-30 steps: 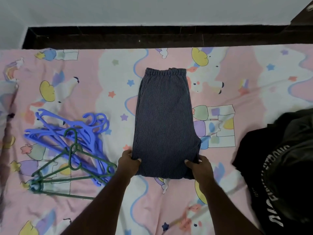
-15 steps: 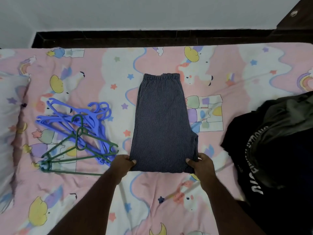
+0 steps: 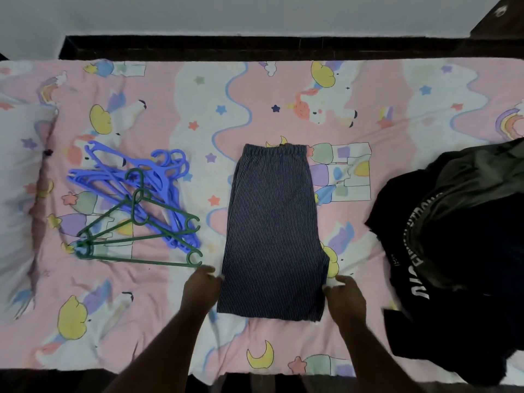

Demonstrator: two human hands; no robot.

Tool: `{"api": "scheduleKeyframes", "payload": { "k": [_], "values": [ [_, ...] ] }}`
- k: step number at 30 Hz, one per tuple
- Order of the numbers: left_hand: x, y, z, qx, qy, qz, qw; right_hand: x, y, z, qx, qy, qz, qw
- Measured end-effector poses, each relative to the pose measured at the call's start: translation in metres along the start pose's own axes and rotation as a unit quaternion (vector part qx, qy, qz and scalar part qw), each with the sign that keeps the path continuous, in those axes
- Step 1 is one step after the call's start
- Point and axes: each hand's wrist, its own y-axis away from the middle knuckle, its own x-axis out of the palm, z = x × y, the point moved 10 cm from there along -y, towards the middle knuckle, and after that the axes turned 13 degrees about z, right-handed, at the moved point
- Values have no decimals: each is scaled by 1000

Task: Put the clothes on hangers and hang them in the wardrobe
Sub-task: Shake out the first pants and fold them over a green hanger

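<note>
Dark blue striped shorts (image 3: 272,228) lie flat on the pink cartoon bedsheet (image 3: 141,321), with the waistband away from me. My left hand (image 3: 201,285) pinches the shorts' left edge just above the hem. My right hand (image 3: 343,293) pinches the right edge at about the same height. Both hands are blurred. Left of the shorts lies a heap of blue plastic hangers (image 3: 99,180) with green hangers (image 3: 141,260) on top. One green hanger's tip nearly reaches my left hand.
A pile of black clothes with white lettering (image 3: 459,265) covers the right side of the bed. A pillow (image 3: 19,171) lies at the far left. A dark bed frame (image 3: 255,46) and a white wall run along the far side. The bed's near edge crosses the bottom.
The shorts have slid toward me on the sheet. My hands have shifted from the hem corners to the side edges just above the hem. The view has drawn back.
</note>
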Motion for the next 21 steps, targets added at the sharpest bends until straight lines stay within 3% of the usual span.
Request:
{"api": "scheduleKeyframes", "payload": {
  "k": [8,12,21],
  "values": [
    [-58,-24,-116,137,72,-61,986,-43,-31,126,-107,-32,-19,994],
    [-88,-45,-171,171,86,-66,979,-61,-56,190,-157,-50,-32,986],
    [-114,-122,-265,216,173,-42,960,-61,-140,293,-227,-87,18,970]
  ]
}}
